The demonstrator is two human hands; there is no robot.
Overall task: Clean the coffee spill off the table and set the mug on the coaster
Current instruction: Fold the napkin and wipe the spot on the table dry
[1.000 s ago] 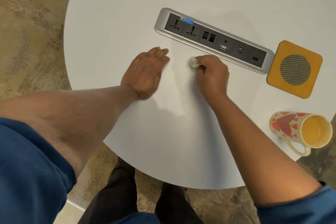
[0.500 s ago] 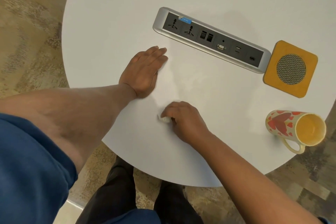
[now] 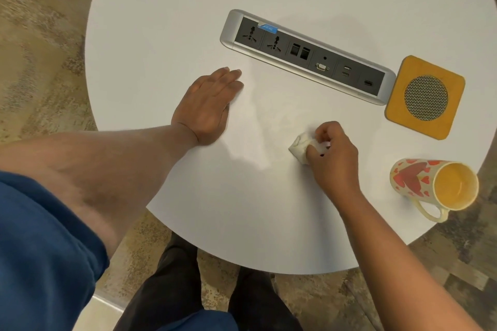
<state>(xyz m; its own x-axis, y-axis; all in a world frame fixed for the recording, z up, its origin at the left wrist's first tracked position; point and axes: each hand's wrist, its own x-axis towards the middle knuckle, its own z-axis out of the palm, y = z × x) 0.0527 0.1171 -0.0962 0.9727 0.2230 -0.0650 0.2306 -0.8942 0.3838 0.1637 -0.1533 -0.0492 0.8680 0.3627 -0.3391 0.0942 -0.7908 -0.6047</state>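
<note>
My right hand [image 3: 334, 156] grips a crumpled white tissue [image 3: 300, 147] and presses it on the round white table [image 3: 188, 8], near the middle. A faint wet sheen lies on the tabletop around it. My left hand [image 3: 208, 106] rests flat on the table, fingers straight, to the left of the tissue. A cream mug with red hearts and a yellow inside [image 3: 433, 187] lies on its side near the table's right edge, its mouth facing right. The orange square coaster with a round mesh centre [image 3: 425, 97] sits behind the mug, with nothing on it.
A silver and black power and data socket strip [image 3: 306, 55] is set into the table, running diagonally behind my hands up to the coaster. My legs and patterned floor show below the table's near edge.
My right hand swept the tissue from beside the socket strip down towards the near edge, then right and back towards the middle. My left hand stayed flat in place.
</note>
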